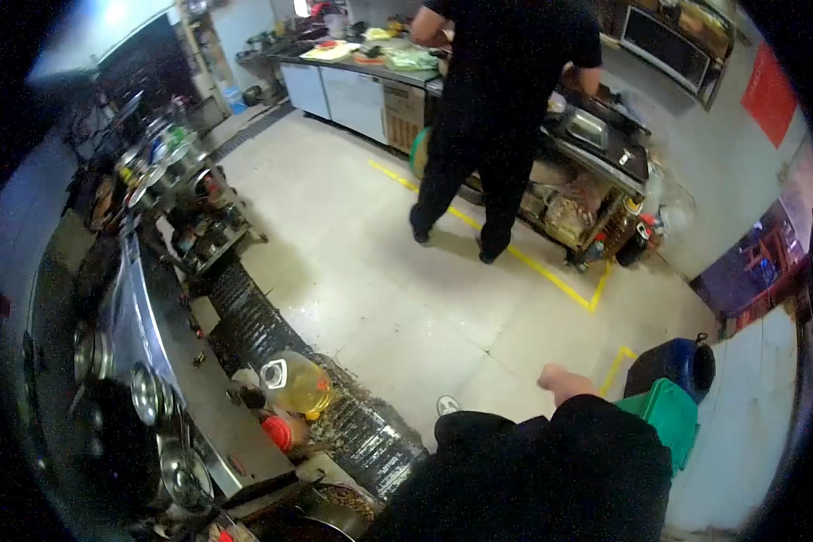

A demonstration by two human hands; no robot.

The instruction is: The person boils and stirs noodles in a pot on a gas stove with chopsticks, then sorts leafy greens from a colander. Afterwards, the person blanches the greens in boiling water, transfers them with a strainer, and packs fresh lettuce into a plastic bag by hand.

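Protruding hand, details blurred

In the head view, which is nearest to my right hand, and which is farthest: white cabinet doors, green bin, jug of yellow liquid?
1. Green bin, just right
2. Jug of yellow liquid, left, by the floor grating
3. White cabinet doors, far side

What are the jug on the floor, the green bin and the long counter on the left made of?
The jug looks like clear, glossy plastic: yellowish liquid shows through. The green bin is probably smooth plastic, evenly coloured. The counter looks like brushed or worn stainless steel, given its silvery sheen.
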